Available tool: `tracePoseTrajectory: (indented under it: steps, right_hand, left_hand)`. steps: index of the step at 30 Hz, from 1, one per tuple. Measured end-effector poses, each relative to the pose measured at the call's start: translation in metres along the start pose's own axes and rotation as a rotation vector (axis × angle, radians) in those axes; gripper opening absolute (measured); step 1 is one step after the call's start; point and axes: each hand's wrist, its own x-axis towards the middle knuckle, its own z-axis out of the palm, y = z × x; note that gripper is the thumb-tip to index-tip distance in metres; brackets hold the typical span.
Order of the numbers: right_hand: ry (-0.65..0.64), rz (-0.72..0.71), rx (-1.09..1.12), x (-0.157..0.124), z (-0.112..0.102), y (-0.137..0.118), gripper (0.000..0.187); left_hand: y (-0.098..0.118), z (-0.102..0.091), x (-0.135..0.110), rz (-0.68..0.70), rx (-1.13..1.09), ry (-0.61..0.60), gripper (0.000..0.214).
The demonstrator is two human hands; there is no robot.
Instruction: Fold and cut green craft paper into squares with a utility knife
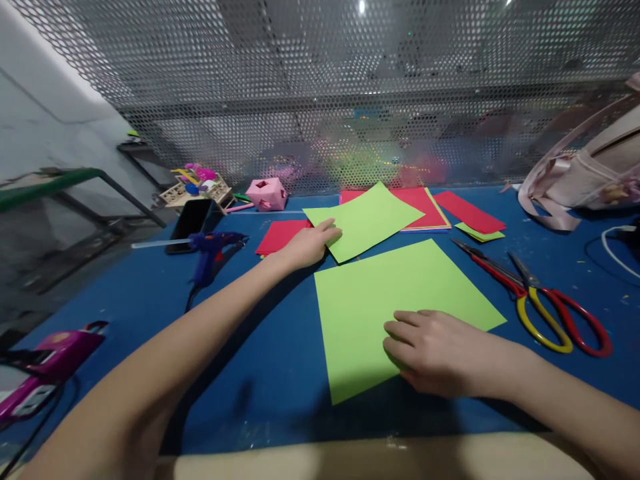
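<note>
Two lime-green paper sheets are under my hands on the blue tabletop (270, 353). My left hand (313, 245) grips the left edge of the far green paper sheet (373, 217), its fingers over the top and its thumb hidden. That sheet lies partly over red paper and looks slightly raised. The near green paper sheet (360, 320) lies flat in front of me. On its right part rests my right hand (425, 350), palm down, fingers a little bent and apart. Right of the near sheet lie scissors (530, 290) with red and yellow handles, blades spread.
A blue glue gun (205, 257) and a dark phone (193, 223) lie at left, a magenta power strip (55, 363) nearer. Behind are a pink paper polyhedron (267, 194), red paper pieces (473, 210) and a perforated metal screen (310, 100). A pale bag (585, 177) sits at right.
</note>
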Motion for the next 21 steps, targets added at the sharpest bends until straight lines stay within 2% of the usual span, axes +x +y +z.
tracePoseTrajectory:
  steps: [3, 6, 9, 11, 14, 17, 21]
  right_hand:
    - [-0.020, -0.018, -0.092, 0.002, 0.002, -0.003, 0.014]
    - [-0.004, -0.048, -0.150, 0.004, 0.002, -0.004, 0.020]
    - [0.041, -0.072, -0.191, 0.005, 0.006, -0.003, 0.020]
    - [0.093, -0.079, -0.214, 0.005, 0.011, 0.000, 0.018]
    - [0.183, -0.053, -0.202, 0.006, 0.016, 0.004, 0.016]
    - [0.246, -0.003, -0.126, 0.006, 0.015, 0.008, 0.018]
    - [0.243, 0.059, 0.027, 0.006, 0.009, 0.006, 0.021]
  left_hand:
    - [0.009, -0.008, -0.012, -0.051, 0.087, -0.031, 0.057]
    - [0.030, -0.019, -0.030, -0.063, 0.190, -0.039, 0.048]
    - [0.064, -0.033, -0.056, 0.081, 0.043, -0.052, 0.033]
    - [0.089, -0.041, -0.077, 0.247, -0.130, -0.119, 0.032]
    - [0.116, -0.045, -0.109, 0.390, -0.218, -0.245, 0.050]
    - [0.122, -0.034, -0.132, 0.438, -0.147, -0.212, 0.064]
    - [0.111, -0.014, -0.143, 0.429, -0.038, -0.076, 0.062]
